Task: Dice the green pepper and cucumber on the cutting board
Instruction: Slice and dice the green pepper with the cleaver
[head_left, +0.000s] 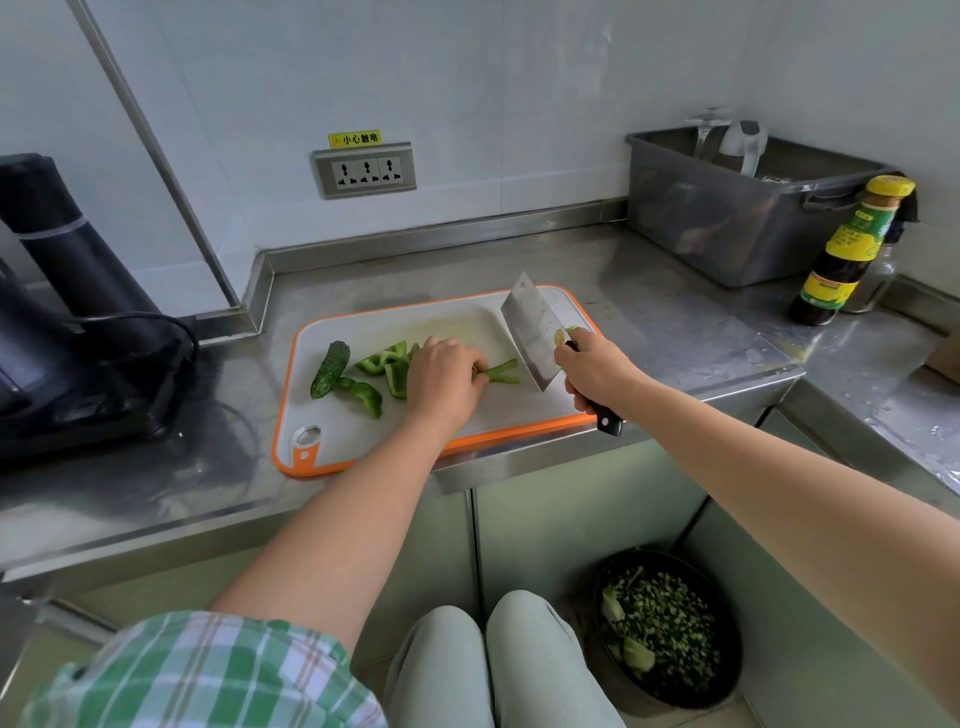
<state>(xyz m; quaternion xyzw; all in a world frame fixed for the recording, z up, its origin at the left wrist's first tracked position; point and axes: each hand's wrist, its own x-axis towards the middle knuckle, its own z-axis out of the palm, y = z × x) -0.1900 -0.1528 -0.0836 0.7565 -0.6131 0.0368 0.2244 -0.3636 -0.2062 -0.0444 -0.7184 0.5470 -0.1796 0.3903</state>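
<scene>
A white cutting board (363, 431) with an orange rim lies on the steel counter. On its left part lies a dark green cucumber piece (329, 368), with several green pepper pieces (382, 366) beside it. My left hand (447, 379) curls over thin green pepper strips (501, 371) and holds them down on the board. My right hand (597, 371) grips the black handle of a steel cleaver (532, 332), whose blade is tilted with its edge just right of the strips. A small green bit shows behind the blade at the board's right edge.
A dark appliance (67, 312) with a cable stands left of the board. At the back right are a grey plastic tub (737, 218) and a sauce bottle (847, 249). A bin with chopped greens (667, 629) stands on the floor. A wall socket (366, 171) is behind the board.
</scene>
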